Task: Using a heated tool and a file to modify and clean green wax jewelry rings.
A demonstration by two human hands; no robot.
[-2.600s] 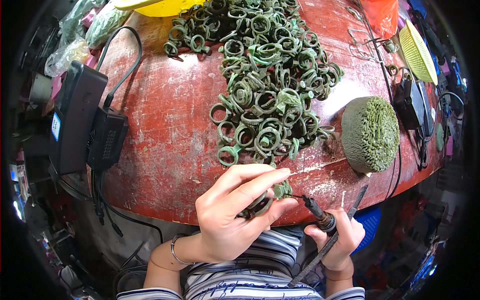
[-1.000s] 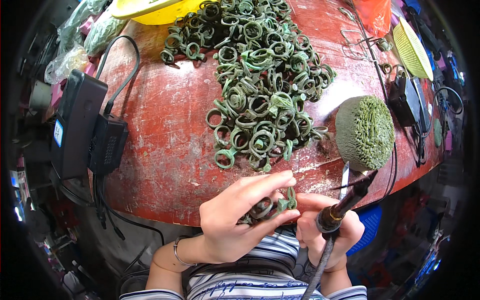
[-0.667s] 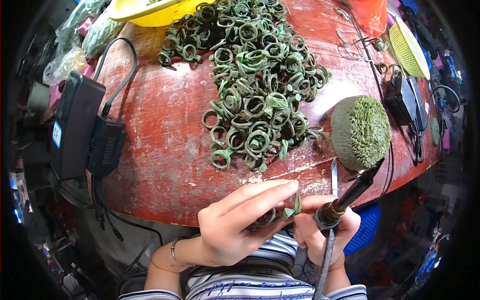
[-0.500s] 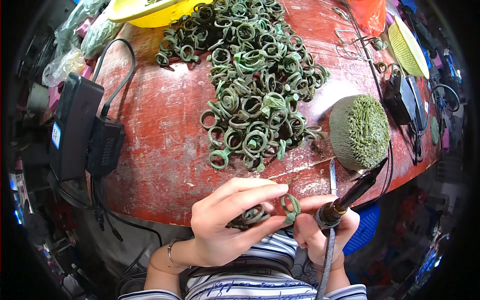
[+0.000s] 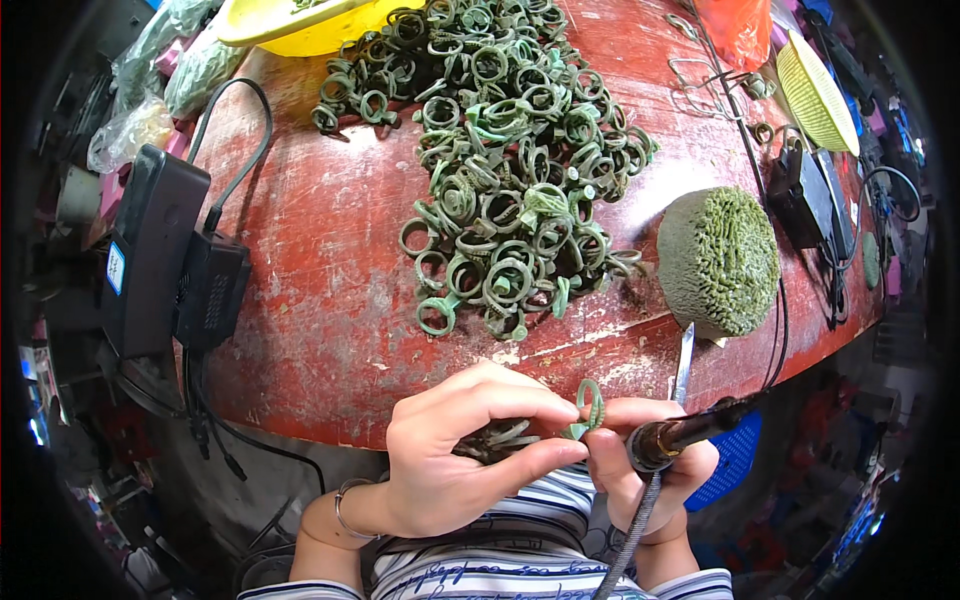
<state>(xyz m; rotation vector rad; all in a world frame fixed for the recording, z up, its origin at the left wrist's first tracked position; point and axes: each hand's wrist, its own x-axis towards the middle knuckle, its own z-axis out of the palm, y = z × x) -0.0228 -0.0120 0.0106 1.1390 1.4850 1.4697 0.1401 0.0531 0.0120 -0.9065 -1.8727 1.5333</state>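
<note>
My left hand (image 5: 465,450) is closed, with several dark green rings (image 5: 496,440) cupped in its fingers. Its thumb and forefinger pinch one upright green ring (image 5: 592,402), whose flat lighter face is at the bottom. From the other side, the thumb and forefinger of my right hand (image 5: 640,480) press against that ring. My right hand also grips a dark rod-shaped tool (image 5: 690,432) with a ribbed metal cable (image 5: 632,540). A narrow metal blade (image 5: 684,365) sticks up past the right fingers; whether it belongs to the tool is hidden.
A large heap of green rings (image 5: 510,180) lies on the worn red table (image 5: 310,280). To its right stands a round green block (image 5: 715,262) with a rough face. Black power adapters (image 5: 212,290) and cords are at both sides, a yellow basin (image 5: 320,35) at the back.
The pinched ring has turned and shifted slightly right. The dark tool has swung clockwise and lower, and the blade now leans right, its tip near the green block.
</note>
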